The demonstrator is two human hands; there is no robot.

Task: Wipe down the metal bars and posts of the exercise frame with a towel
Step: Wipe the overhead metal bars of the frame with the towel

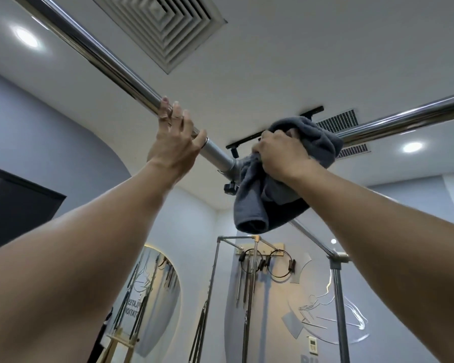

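I look up at the shiny overhead bars of the exercise frame. One bar (pixel 95 53) runs from the upper left down to a grey corner joint (pixel 230 166). Another bar (pixel 404 119) leads off to the right from there. My left hand (pixel 174 140) grips the left bar just before the joint, fingers curled over it. My right hand (pixel 281 155) clutches a bunched grey towel (pixel 260 200) and holds it against the corner joint and the start of the right bar. Part of the towel hangs below my wrist and hides the corner post.
A ceiling vent (pixel 165 27) sits above the left bar, and a black track (pixel 273 127) is fixed to the ceiling behind the towel. Lower down stand another frame's posts (pixel 338 297), a wall rack with rings (pixel 268 260) and a round mirror (pixel 152 297).
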